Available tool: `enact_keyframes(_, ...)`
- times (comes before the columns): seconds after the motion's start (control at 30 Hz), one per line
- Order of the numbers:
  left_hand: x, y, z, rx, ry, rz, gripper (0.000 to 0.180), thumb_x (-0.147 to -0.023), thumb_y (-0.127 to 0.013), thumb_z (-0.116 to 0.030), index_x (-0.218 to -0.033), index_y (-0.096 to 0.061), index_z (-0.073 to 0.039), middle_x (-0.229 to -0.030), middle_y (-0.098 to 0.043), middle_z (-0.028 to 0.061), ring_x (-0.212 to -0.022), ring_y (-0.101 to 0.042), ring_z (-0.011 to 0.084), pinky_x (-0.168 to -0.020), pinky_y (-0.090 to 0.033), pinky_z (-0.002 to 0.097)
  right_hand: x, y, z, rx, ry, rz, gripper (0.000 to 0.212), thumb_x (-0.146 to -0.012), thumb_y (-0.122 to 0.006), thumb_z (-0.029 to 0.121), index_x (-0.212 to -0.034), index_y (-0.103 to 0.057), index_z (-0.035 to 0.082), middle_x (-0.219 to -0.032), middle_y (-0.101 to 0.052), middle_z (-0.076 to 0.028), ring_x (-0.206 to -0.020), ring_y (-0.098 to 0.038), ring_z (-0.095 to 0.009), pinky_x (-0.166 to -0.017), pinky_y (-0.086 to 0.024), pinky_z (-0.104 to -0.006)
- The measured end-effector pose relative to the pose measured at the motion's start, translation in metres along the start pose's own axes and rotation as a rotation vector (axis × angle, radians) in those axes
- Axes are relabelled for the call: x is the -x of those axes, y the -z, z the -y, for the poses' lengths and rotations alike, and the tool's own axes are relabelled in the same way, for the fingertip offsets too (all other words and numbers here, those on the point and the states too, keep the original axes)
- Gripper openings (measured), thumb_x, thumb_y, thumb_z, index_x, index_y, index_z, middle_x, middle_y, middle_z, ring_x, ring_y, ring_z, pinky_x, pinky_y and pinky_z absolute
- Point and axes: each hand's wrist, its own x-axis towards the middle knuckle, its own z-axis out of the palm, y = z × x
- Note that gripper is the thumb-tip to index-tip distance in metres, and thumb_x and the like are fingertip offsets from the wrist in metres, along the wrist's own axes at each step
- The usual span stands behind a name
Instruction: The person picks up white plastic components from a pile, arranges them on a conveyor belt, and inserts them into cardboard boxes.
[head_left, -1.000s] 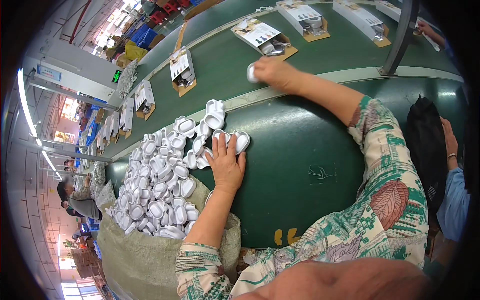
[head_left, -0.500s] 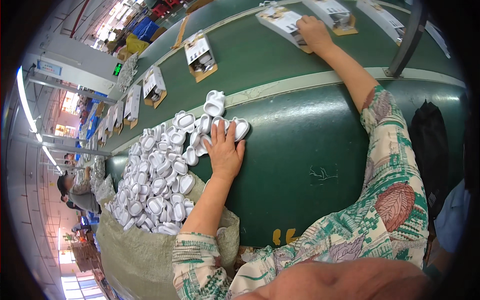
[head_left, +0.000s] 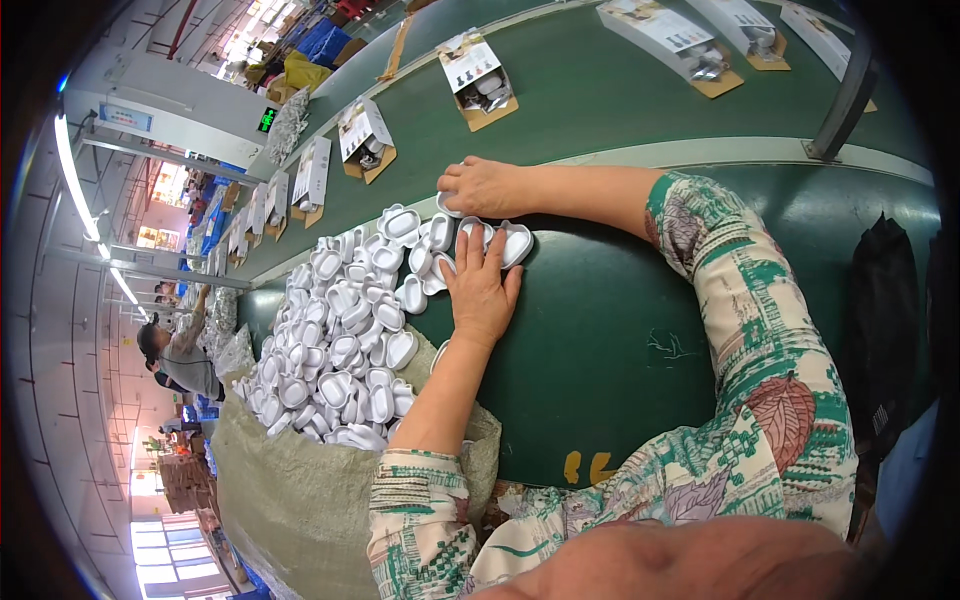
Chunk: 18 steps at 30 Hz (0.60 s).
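Observation:
My left hand (head_left: 481,290) lies over the right edge of a heap of white plastic pieces (head_left: 345,320), fingers stretched out and touching a couple of them. Each piece is a small shallow oval cup with a raised rim. Just beyond, my right hand (head_left: 487,187) curls round one white piece (head_left: 448,205) by the belt's edge; most of that piece is hidden under the fingers. Another white piece (head_left: 516,243) rests beside my left fingertips on the green tabletop (head_left: 600,350).
Open-ended printed boxes (head_left: 476,82) stand along a green conveyor belt (head_left: 570,110) past a pale rail. A woven sack (head_left: 300,500) lies under the heap. At right a metal post (head_left: 843,105) rises near a dark bag (head_left: 880,310). Another person (head_left: 180,355) works at far left.
My right hand has let go of a box on the belt and come back left to a white piece. My left hand stays on the heap's edge. The view has shifted slightly.

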Motion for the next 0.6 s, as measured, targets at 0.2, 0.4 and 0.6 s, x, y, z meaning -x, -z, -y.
enact_keyframes(0.2, 0.004, 0.002, 0.008, -0.006, 0.015, -0.004, 0.055, -0.079, -0.062, -0.029, -0.129, -0.045, -0.017, -0.138, -0.036, 0.0125, -0.13, -0.029, 0.033, -0.098, -0.021, 0.0637, 0.017, 0.009, -0.025, 0.079, -0.016, -0.134, 0.012, -0.073, -0.055, 0.014, -0.081, -0.061, 0.007, -0.098, -0.055, -0.009, -0.098, -0.052, -0.024, -0.075, -0.046, -0.0373)
enact_keyframes(0.4, 0.002, 0.001, 0.005, 0.016, 0.008, 0.002, 0.054, -0.079, -0.062, -0.028, -0.129, -0.046, -0.017, -0.138, -0.036, 0.0122, -0.13, -0.029, 0.0331, -0.099, -0.02, 0.0637, 0.047, 0.027, -0.119, 0.32, -0.352, -0.107, 0.011, -0.071, -0.06, 0.013, -0.08, -0.062, 0.007, -0.096, -0.055, -0.008, -0.098, -0.053, -0.025, -0.076, -0.047, -0.0396)
enact_keyframes(0.6, -0.003, 0.003, 0.0, 0.04, 0.003, -0.001, 0.053, -0.079, -0.062, -0.027, -0.128, -0.046, -0.017, -0.138, -0.036, 0.0125, -0.13, -0.029, 0.0333, -0.099, -0.02, 0.0633, 0.068, 0.039, -0.16, 0.458, -0.637, -0.277, 0.017, -0.072, -0.061, 0.015, -0.088, -0.059, 0.009, -0.092, -0.056, -0.008, -0.092, -0.055, -0.025, -0.068, -0.046, -0.0394)
